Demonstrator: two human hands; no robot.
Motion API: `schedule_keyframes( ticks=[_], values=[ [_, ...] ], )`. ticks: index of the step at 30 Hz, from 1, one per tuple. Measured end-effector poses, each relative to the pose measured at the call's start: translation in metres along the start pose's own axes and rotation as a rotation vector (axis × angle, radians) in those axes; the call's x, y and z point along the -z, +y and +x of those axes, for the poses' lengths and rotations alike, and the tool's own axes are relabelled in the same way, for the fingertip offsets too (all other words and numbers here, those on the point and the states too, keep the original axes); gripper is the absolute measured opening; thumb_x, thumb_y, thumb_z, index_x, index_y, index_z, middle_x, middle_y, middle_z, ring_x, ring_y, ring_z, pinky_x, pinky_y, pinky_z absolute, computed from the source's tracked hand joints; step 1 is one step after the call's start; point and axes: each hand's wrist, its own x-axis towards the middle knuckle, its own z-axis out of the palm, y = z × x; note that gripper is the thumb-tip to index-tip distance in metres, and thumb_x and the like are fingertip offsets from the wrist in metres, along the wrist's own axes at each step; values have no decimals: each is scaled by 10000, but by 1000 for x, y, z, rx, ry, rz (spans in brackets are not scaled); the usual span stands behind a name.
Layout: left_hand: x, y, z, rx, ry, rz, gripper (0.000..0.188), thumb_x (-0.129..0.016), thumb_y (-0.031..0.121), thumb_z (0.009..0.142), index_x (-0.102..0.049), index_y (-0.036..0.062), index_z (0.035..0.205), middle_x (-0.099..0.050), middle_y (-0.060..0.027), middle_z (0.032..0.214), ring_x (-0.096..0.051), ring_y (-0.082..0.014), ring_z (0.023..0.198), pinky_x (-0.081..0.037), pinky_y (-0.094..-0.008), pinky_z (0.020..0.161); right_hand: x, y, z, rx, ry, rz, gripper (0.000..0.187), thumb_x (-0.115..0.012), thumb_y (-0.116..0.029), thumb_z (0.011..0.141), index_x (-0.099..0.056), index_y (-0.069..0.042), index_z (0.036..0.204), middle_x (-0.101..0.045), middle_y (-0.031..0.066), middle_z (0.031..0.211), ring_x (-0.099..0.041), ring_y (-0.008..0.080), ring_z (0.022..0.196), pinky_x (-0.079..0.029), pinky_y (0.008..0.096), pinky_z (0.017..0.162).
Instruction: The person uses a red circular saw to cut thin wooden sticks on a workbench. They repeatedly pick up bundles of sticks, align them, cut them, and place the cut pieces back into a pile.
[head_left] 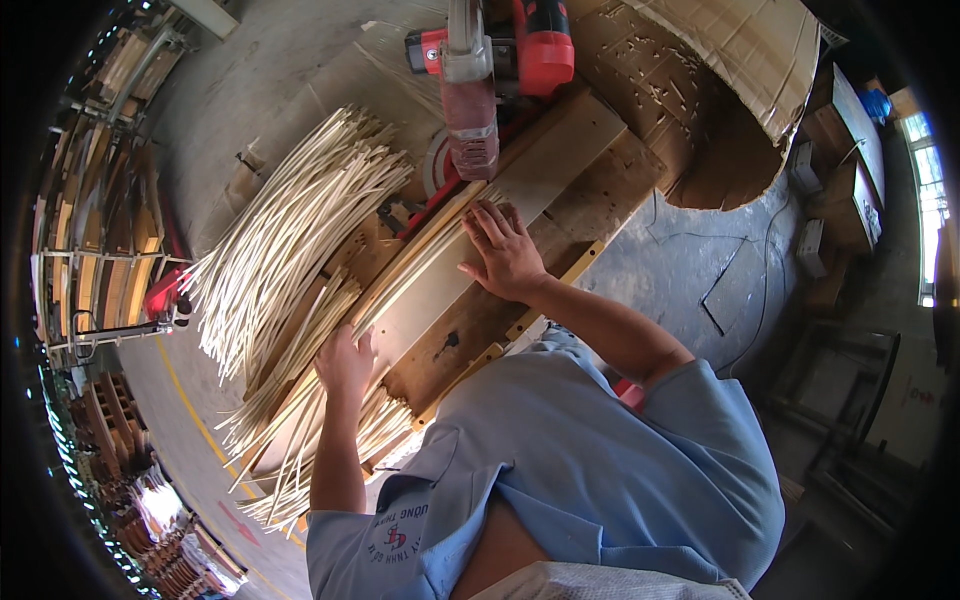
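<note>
A bundle of thin, pale wooden rods [410, 274] lies along the wooden fence of a workbench. My left hand [345, 366] is closed over the bundle at its nearer left part, its fingertips partly hidden. Farther up the bench, my right hand [503, 250] rests with outstretched fingers on the rods, just below the saw. That red and black power saw [472, 125] stands over the far end of the bundle, and its blade is hidden from here. More loose rods [300, 425] fan out beyond my left hand past the bench's end.
A big heap of long pale rods [290, 240] lies left of the fence. An open cardboard box [720, 60] with small cut pieces stands beyond the saw at right. Racks of wooden parts [100, 220] line the far left. A cable [768, 270] trails over the floor at right.
</note>
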Motion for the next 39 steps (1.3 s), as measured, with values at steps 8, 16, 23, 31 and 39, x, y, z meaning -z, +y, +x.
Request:
schedule_keyframes(
  ticks=[8,16,23,31,39],
  values=[
    [-13,-19,-3,-91,284,4,515,-849,420,831,-683,48,1145,-648,-168,1040,-634,-387,992,-541,-509,840,-1,-1,2,0,27,33,768,-725,-451,913,-509,4,1492,-439,209,1544,-382,373,1485,-270,602,1227],
    [18,35,21,-350,435,108,533,-813,357,871,-648,100,1309,-606,-82,1285,-474,-325,1291,-335,-544,1091,-3,-1,1,-53,-1,40,786,-695,-501,913,-511,-8,1498,-442,204,1556,-346,356,1512,-228,606,1251],
    [-8,131,73,-794,365,-87,385,-746,175,879,-702,84,1251,-645,-30,1329,-492,-284,1353,-299,-575,1162,-4,-1,3,-54,-9,44,804,-698,-522,904,-509,-16,1500,-441,186,1559,-344,348,1515,-213,600,1257],
    [-50,146,95,-836,456,-47,330,-679,150,915,-709,68,1233,-630,-16,1383,-478,-313,1378,-303,-611,1171,6,-5,7,-67,-29,55,832,-752,-487,854,-492,-28,1498,-461,180,1543,-366,344,1500,-241,585,1247],
    [-58,144,90,-819,450,-17,334,-646,159,916,-706,38,1222,-603,-46,1409,-472,-362,1370,-302,-646,1166,16,9,9,-17,-30,112,792,-797,-365,826,-503,2,1464,-498,178,1512,-426,346,1460,-325,503,1222]
  ],
)
